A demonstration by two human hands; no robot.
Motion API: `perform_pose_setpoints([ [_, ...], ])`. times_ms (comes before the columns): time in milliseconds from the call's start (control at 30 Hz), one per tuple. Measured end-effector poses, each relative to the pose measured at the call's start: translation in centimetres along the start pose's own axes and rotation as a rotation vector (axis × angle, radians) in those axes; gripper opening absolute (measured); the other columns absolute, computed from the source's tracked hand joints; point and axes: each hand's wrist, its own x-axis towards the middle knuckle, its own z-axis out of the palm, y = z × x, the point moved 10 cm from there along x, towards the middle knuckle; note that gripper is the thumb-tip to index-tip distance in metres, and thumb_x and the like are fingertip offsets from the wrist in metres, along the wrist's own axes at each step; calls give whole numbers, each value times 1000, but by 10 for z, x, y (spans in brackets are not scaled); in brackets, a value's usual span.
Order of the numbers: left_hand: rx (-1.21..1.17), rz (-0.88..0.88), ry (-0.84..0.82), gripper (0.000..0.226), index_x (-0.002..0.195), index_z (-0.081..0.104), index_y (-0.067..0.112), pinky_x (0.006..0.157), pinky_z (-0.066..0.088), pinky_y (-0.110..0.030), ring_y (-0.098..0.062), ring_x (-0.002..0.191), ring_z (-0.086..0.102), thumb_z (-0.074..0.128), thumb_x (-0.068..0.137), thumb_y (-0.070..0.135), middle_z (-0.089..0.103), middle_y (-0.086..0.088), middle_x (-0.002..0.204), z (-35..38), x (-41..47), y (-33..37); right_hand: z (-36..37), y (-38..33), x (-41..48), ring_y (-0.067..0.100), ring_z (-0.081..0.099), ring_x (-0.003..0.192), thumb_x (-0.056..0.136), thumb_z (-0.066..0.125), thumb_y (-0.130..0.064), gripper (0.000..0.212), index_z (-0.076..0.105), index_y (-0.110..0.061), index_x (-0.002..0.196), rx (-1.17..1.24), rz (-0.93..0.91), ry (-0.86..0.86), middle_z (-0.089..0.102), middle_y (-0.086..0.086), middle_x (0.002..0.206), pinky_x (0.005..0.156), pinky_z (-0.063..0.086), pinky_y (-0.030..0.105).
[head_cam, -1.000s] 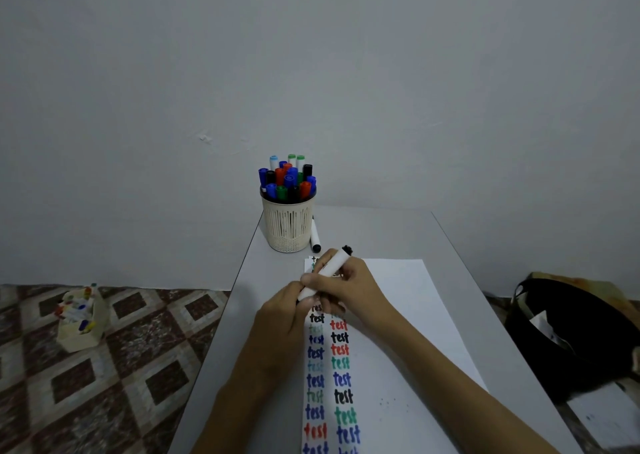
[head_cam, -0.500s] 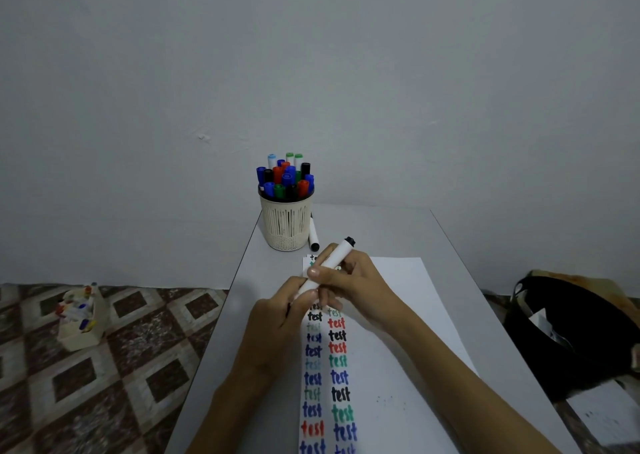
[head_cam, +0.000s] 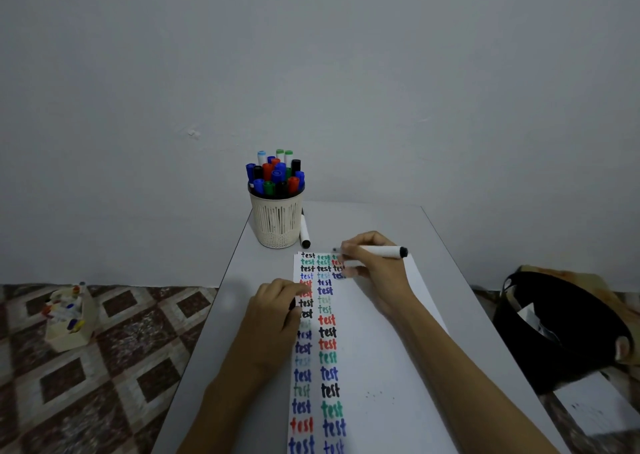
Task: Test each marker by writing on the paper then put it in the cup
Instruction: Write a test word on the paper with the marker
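Note:
A white paper (head_cam: 381, 349) lies on the grey table (head_cam: 263, 273), with columns of the word "test" in several colours down its left side. My right hand (head_cam: 375, 273) grips a white marker (head_cam: 381, 251) almost level over the paper's top edge, black end to the right, tip to the left by the top rows. My left hand (head_cam: 270, 315) rests on the paper's left edge, fingers curled round a small black cap (head_cam: 293, 304). Behind the paper stands the cream slotted cup (head_cam: 277, 221), full of several capped markers.
One white marker with a black end (head_cam: 304, 233) lies on the table against the cup's right side. On the patterned floor to the left sits a small box of markers (head_cam: 69, 318). A black bag (head_cam: 554, 332) stands right of the table.
Both hands held the marker together near the paper's top. Now they have parted: my left hand dropped toward me with the black cap, and my right hand swung the marker level over the top rows.

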Motion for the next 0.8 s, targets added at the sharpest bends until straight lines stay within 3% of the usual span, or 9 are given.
perform_pose_setpoints([
  [133, -28, 8, -4, 39, 103, 63, 14, 81, 44, -24, -15, 95, 52, 33, 85, 30, 60, 1, 103, -1, 1, 1, 4, 3, 2, 16, 49, 36, 80, 66, 12, 32, 44, -7, 68, -122, 36, 13, 52, 13, 52, 35, 37, 20],
  [300, -40, 14, 14, 35, 97, 66, 13, 78, 39, -17, -15, 91, 53, 36, 83, 26, 61, 0, 98, -2, 1, 0, 2, 5, 6, 10, 46, 35, 77, 54, 22, 37, 39, -9, 62, -299, 45, 62, 45, 8, 53, 35, 35, 19],
  [433, -43, 19, 17, 31, 97, 65, 13, 77, 45, -25, -16, 91, 54, 39, 84, 23, 61, 0, 98, -2, 1, 0, 8, 7, 5, 8, 56, 40, 81, 58, 18, 35, 39, -7, 65, -344, 44, -12, 53, 7, 55, 37, 39, 20],
  [633, -55, 6, 20, 23, 98, 66, 11, 79, 50, -29, -16, 94, 54, 46, 86, 16, 61, -2, 100, -2, 2, -1, 10, 9, 7, 11, 59, 43, 81, 60, 15, 34, 40, -6, 66, -355, 37, -46, 55, 11, 60, 37, 39, 21],
  [800, -60, 6, 5, 37, 98, 65, 12, 78, 51, -31, -16, 94, 54, 36, 85, 30, 61, -1, 100, -2, 1, 0, 12, 12, 9, 29, 72, 81, 81, 64, 10, 32, 41, -7, 66, -460, -30, -39, 61, 23, 80, 54, 57, 30],
])
